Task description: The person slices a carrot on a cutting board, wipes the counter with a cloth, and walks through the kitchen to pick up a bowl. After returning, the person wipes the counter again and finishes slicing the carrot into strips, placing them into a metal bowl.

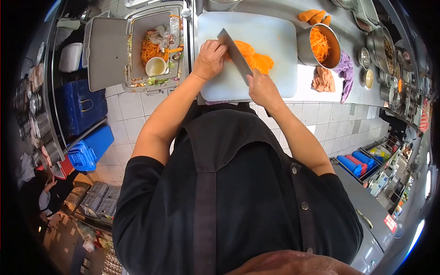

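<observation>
A kitchen cleaver (236, 57) is in my right hand (265, 91), with the fingers wrapped round its handle. Its blade slants up and left across the white cutting board (279, 46). On the right side of the blade lie overlapping orange carrot slices (261, 63). My left hand (210, 58) is closed, with curled fingers pressed down against the blade's left face. A little orange carrot shows beneath those fingertips; the rest of what they hold down is hidden.
Left of the board stands an open waste bin (133, 50) with peelings and a small cup (156, 66). To the right are a steel pot (308, 46) of carrot shreds (319, 44), carrot pieces (315, 17), a brown cloth (323, 80), a purple cloth (347, 75) and several metal bowls.
</observation>
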### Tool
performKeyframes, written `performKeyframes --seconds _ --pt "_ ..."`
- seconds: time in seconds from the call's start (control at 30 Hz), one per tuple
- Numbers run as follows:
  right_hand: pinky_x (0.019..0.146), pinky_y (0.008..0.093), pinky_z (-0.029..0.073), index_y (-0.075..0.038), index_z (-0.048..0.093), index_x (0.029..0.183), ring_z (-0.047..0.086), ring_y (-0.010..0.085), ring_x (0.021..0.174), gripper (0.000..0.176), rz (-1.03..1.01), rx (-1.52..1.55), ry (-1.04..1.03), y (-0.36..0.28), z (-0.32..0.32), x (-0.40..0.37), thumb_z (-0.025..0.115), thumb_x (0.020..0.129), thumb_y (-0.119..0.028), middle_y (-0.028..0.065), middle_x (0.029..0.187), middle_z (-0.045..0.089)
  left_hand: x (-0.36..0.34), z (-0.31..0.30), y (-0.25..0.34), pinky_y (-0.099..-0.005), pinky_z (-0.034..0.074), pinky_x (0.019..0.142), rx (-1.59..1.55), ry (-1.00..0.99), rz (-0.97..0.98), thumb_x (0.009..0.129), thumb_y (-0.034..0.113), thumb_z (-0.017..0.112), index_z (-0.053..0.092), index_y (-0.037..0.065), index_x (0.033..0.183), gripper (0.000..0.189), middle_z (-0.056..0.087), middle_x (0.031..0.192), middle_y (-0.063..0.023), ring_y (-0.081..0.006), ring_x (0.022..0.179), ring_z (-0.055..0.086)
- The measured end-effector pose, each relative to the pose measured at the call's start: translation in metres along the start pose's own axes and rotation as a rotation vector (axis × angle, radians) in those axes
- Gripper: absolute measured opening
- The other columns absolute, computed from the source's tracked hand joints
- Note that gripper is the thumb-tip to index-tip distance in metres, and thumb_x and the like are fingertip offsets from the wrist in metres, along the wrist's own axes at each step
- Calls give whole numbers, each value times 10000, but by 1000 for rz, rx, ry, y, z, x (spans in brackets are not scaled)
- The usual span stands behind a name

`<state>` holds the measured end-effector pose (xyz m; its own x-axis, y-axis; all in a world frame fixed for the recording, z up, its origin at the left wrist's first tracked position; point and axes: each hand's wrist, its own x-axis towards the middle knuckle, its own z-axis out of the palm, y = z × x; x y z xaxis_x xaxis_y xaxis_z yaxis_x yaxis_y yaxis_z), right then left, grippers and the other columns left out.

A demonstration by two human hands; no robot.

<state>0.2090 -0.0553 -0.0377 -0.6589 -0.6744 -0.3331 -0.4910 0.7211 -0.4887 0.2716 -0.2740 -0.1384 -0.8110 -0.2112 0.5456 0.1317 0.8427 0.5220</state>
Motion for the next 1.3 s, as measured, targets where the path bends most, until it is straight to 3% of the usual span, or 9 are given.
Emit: performKeyframes --seconds 0.17,0.37,0.47,0.57,0.83,1.13,1.3 --pt "792 605 521 73 593 1044 672 528 855 285 -87 22 96 0 37 33 572 1058 -210 342 875 688 1 1 -4 -453 495 896 -27 32 5 829 1 667 678 38 1040 214 653 1058 -116 -347 1007 618" --pt "769 605 520 74 593 1039 669 534 824 285 -60 15 53 -11 8 12 580 1053 -210 335 843 686 -5 -5 -4 -455 497 890 64 41 26 811 17 682 681 52 1045 236 649 1069 -119 -345 1017 616" --pt "764 611 506 62 571 1024 654 535 827 287 -48 14 30 -10 -11 -5 556 1067 -221 339 839 669 -3 -7 -3 -446 498 945 113 -37 -28 833 23 658 689 70 1073 247 646 1094 -91 -317 1062 615" --pt "768 606 505 66 571 1022 655 535 826 291 -39 -8 -8 -5 -15 -10 551 1068 -220 338 847 672 -3 -5 -4 -455 495 937 77 -25 -28 807 8 661 680 56 1108 306 633 1107 -116 -352 1067 599" --pt "768 600 528 76 604 1008 676 531 840 301 -76 18 57 0 36 33 584 1054 -221 345 856 687 -5 1 -12 -427 513 951 46 21 -5 824 4 641 687 56 1067 254 645 1096 -108 -332 1077 616" --pt "778 595 517 71 597 1072 666 522 860 292 -12 -13 -49 -7 -20 -3 557 1065 -218 323 873 689 -5 0 -13 -453 513 939 17 3 6 799 -16 632 670 21 1069 274 649 1124 -148 -378 1055 596" --pt "798 576 532 52 635 1083 687 498 907 257 -95 -29 -66 15 39 27 556 1046 -190 299 955 713 -8 2 -12 -478 504 979 11 1 -21 809 2 642 694 24 1078 275 680 1180 -163 -387 1099 613"
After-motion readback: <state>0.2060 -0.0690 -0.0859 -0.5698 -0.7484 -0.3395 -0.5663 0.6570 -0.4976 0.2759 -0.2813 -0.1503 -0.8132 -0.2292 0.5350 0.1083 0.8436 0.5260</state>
